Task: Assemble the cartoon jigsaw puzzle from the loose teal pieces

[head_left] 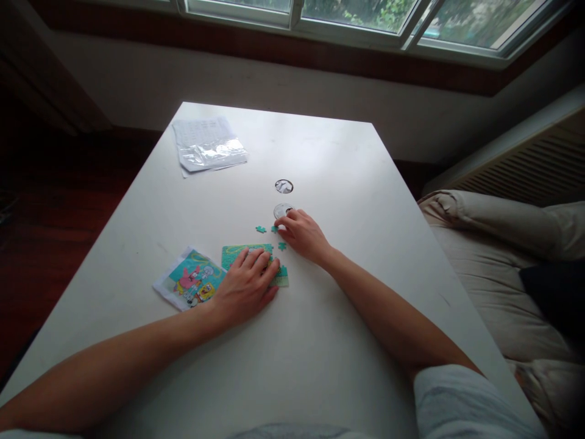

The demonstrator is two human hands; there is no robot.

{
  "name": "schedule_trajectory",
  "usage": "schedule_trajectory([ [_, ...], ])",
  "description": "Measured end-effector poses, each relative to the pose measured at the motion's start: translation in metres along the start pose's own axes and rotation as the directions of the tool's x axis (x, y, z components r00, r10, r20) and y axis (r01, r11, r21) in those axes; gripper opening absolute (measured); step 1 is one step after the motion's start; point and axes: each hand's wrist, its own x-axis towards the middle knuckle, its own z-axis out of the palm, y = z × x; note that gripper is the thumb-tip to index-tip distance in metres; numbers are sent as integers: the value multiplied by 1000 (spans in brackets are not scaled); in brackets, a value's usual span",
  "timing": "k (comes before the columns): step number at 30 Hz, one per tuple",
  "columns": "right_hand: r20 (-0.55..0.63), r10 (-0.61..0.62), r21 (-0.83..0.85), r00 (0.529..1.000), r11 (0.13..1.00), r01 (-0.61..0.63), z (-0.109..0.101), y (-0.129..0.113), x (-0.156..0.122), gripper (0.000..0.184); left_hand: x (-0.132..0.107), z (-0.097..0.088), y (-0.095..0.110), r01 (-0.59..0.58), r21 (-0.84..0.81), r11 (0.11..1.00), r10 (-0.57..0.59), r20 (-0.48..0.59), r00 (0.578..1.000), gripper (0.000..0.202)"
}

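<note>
My left hand (247, 281) lies flat, fingers stretched out, on a partly joined teal jigsaw puzzle (237, 253) on the white table (320, 341). Left of it lies a cartoon picture card (189, 281) in bright colours. My right hand (304, 235) is curled, its fingertips pinching a small teal puzzle piece (275, 229). Two loose teal pieces lie close by, one (261, 229) to the left and one (282, 246) just below the right hand.
A clear plastic bag on a printed sheet (208, 146) lies at the table's far left. A round cable hole (284, 186) and its round cap (282, 210) sit mid-table. A cushioned seat (503, 256) stands to the right, under a window.
</note>
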Motion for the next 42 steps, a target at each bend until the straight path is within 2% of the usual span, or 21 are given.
schedule_trajectory([
  [8,-20,15,61,1000,998,-14,5,-10,-3,14,1,-2,0,1,13,1000,-2,26,1000,45],
  [16,48,28,127,998,991,-34,-1,-10,-1,11,0,0,-1,-10,8,1000,10,11,1000,45],
  [24,9,37,91,999,995,-37,2,-11,-3,15,1,-2,0,-13,3,1000,13,-7,1000,44],
  [30,2,-65,34,998,997,65,8,-19,-3,32,2,-7,0,40,20,999,-39,-19,999,40],
  [33,22,-93,31,995,995,92,10,-19,-2,26,2,-8,-1,72,38,997,-71,-29,997,36],
  [37,9,-93,92,996,992,92,9,-13,-2,17,0,-6,-1,58,84,995,-55,-40,998,34],
  [42,-4,-134,144,991,981,133,4,-5,-8,29,-3,-6,0,33,128,991,-25,-67,997,35],
])
